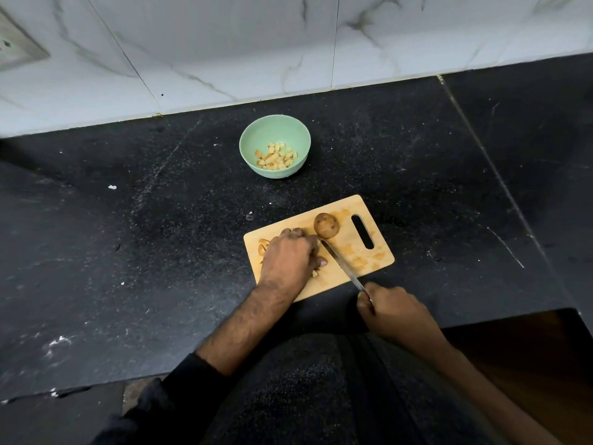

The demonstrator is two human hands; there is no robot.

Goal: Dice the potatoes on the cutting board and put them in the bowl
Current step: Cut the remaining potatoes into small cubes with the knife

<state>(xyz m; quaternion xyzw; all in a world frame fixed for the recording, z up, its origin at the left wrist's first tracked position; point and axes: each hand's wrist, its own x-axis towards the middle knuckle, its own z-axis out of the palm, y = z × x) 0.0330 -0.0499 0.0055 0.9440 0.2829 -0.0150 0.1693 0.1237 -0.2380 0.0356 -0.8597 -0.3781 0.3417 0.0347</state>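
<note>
Centrally, cut potato pieces point(263, 245) lie on a wooden cutting board point(359, 252), under the left hand point(288, 256), whose curled fingers cover them. A whole potato point(326, 225) sits alongside. The right hand point(393, 311) grips a knife point(343, 266). A green bowl point(274, 131) holding diced potato stands farther back on the black desk point(160, 220).

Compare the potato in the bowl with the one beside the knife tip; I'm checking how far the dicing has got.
The potato in the bowl is cut into small pale cubes; the potato on the board is whole, round and brown-skinned. The cubes lie in the green bowl; the whole one sits on the wooden board.
</note>
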